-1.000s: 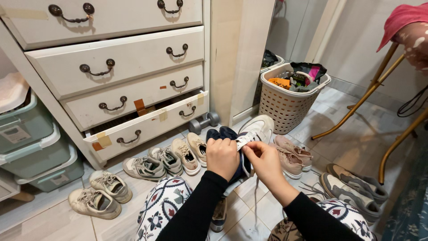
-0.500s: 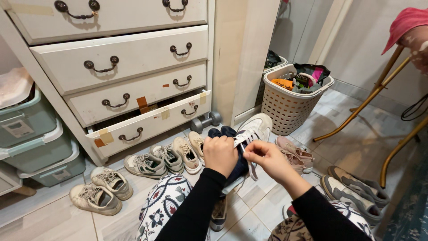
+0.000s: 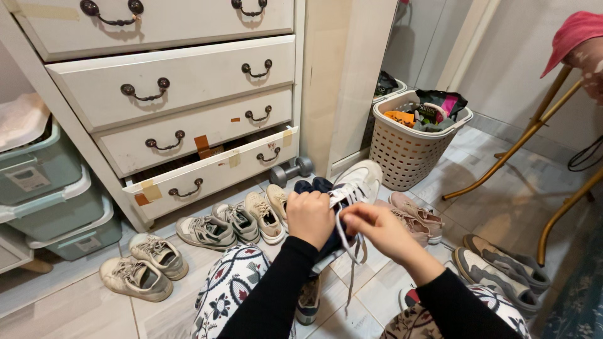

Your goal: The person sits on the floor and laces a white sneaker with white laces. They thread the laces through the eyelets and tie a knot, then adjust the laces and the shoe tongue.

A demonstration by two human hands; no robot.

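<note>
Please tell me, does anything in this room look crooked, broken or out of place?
Yes. The bottom drawer of the white dresser hangs tilted and partly open, patched with tape pieces. A dumbbell lies on the floor among the shoes. The left hand and right hand hold a white sneaker with loose laces.

Four drawers [image 3: 188, 81] fronted the white chest, and three lidded bins [image 3: 44, 169] were stacked beside it. One basket [image 3: 411, 147] and one dumbbell [image 3: 290, 171] stood nearby.

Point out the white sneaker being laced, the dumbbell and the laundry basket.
white sneaker [image 3: 361, 179]: head view, on its toe end.
dumbbell [image 3: 291, 171]: head view, on the handle between the two grey ends.
laundry basket [image 3: 405, 154]: head view, on its perforated front wall.
</note>
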